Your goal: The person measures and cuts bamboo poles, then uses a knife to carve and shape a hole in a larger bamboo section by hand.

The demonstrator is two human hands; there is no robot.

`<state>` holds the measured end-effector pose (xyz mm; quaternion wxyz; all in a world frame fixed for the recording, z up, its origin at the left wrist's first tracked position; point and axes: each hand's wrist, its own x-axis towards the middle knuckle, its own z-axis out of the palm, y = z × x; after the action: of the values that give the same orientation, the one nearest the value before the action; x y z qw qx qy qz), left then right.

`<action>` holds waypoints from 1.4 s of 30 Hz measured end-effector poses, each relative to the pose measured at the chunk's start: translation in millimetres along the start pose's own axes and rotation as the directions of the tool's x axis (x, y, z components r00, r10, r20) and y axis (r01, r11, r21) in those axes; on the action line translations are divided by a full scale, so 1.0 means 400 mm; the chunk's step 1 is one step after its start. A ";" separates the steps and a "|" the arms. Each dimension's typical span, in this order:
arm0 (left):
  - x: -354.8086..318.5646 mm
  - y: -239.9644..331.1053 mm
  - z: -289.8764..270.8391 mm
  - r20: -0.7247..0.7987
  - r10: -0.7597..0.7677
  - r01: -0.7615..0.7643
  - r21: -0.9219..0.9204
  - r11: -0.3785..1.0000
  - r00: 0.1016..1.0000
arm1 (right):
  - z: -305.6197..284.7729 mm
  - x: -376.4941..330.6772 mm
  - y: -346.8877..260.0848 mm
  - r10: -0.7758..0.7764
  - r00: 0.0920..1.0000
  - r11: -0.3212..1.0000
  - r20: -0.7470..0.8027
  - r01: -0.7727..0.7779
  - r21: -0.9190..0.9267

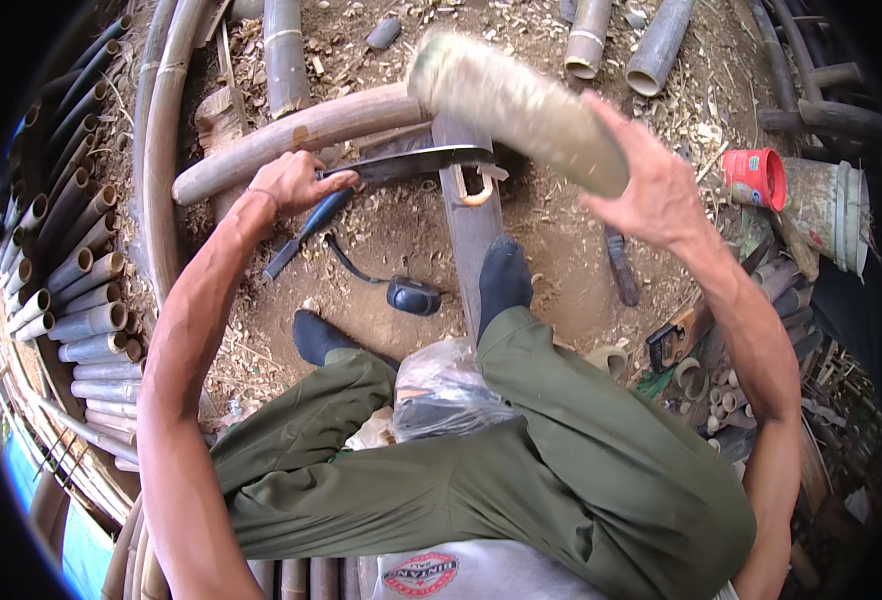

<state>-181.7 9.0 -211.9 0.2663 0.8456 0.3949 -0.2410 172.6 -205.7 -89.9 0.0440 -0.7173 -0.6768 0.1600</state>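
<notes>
My left hand (pixel 296 183) is wrapped round the handle of a large knife. Its dark blade (pixel 411 162) points right, lying across a grey-brown bamboo pole (pixel 461 245). A pale split piece (pixel 478 190) curls up from the pole just below the blade. To the right, my right hand (pixel 651 185) grips the near end of a thick, pale wooden block (pixel 511 105), smeared by motion. The block hangs above and right of the blade, its far end toward the upper left. My dark-covered right foot (pixel 504 280) rests against the pole.
A curved bamboo length (pixel 291 140) lies behind the knife. On the ground are a blue-handled chisel (pixel 311 230), a black tape measure (pixel 413 296) and a handsaw (pixel 671 342). A red tub (pixel 754 180) and dirty bucket (pixel 829 215) stand right; stacked bamboo (pixel 86 270) lines the left.
</notes>
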 end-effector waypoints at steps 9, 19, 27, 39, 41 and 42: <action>0.027 -0.036 0.031 -0.009 0.081 -0.081 -0.033 0.996 0.997 | 0.071 -0.050 -0.011 -0.043 0.989 0.997 0.141 0.051 -0.055; 0.020 -0.016 0.007 0.130 0.010 -0.004 -0.043 0.999 0.991 | 0.079 -0.047 -0.059 0.057 0.947 0.998 0.315 -0.064 0.012; -0.172 0.028 0.144 -0.480 0.180 -0.192 0.024 0.981 0.858 | -0.022 -0.022 -0.050 0.153 0.938 0.814 -0.310 0.058 0.578; -0.203 0.067 0.214 -0.260 0.034 -0.025 0.040 0.999 0.965 | 0.006 -0.056 -0.037 -0.025 0.989 0.873 -0.143 0.091 0.479; -0.198 0.058 0.211 -0.220 0.043 -0.034 0.044 0.998 0.974 | 0.020 -0.064 -0.031 -0.171 0.976 0.903 -0.136 0.211 0.375; -0.189 0.046 0.217 -0.227 0.061 -0.052 0.046 0.998 0.972 | 0.028 -0.067 -0.029 -0.245 0.961 0.906 -0.127 0.274 0.321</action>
<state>-227.4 -97.4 -224.9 0.2090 0.8836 0.3940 -0.1423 157.3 -233.1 -92.7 0.2149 -0.6088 -0.7265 0.2354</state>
